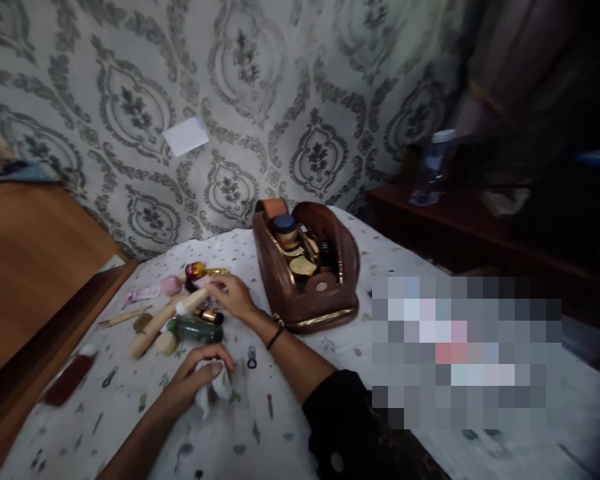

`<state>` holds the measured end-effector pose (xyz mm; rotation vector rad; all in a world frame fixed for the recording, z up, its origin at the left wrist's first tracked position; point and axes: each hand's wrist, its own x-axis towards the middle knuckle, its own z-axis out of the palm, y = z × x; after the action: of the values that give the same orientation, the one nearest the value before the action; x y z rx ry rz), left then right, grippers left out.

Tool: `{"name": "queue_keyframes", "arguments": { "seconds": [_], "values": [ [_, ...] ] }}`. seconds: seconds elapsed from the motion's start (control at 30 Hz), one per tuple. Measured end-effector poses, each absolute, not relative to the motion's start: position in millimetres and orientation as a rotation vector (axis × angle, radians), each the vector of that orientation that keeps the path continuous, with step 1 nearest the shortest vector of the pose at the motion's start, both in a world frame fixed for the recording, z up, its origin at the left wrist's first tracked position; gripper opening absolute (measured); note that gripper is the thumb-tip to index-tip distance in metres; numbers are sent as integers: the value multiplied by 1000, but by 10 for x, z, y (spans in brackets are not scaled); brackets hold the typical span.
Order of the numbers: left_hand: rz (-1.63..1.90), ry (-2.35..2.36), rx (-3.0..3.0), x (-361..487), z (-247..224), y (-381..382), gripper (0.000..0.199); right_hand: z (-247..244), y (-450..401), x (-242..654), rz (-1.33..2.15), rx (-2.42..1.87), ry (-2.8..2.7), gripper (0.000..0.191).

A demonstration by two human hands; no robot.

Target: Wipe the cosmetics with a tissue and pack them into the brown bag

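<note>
Could set the pale tube (157, 327) rolling with a careless sweep of the right grip (237, 298), given so many small things packed together. Might then shove the pink bottle (171, 286) or the black-and-gold tube (210, 316) aside, both lying close by on the soft sheet (155, 447). Could nudge the green bottle (197, 330) too, lying on its side just beyond the left grip (187, 383), through too wide a turn of the wrist. Might catch a small item in the loose folds of the white tissue (215, 390), hanging below the fingers. Could spill jars from the brown bag (320, 308), gaping open beside the right forearm (300, 360), after a hard bump of the elbow.

Grasping the crumpled tissue in the left grip, fingers curled around, back of the hand tilted upward, forearm slanting in from the lower edge. Reaching across from the right with the other arm, dark band (275, 335) at the wrist, black sleeve (343, 413) pushed up, fingers bent down near the white end of the pale tube. Cannot tell from the blur whether grasping or merely touching there
</note>
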<state>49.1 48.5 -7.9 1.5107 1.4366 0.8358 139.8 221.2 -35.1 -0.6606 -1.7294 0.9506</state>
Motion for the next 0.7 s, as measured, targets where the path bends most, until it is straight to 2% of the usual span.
{"name": "queue_keyframes", "arguments": {
  "seconds": [0.53,0.7],
  "values": [
    [789,1218,1614,546,78,487,46,-481,2375,1447,1101,-780,-1455,48],
    [766,1197,1659,546,113,485,41,-547,2453,1450,1154,-827,-1343,53]
  ]
}}
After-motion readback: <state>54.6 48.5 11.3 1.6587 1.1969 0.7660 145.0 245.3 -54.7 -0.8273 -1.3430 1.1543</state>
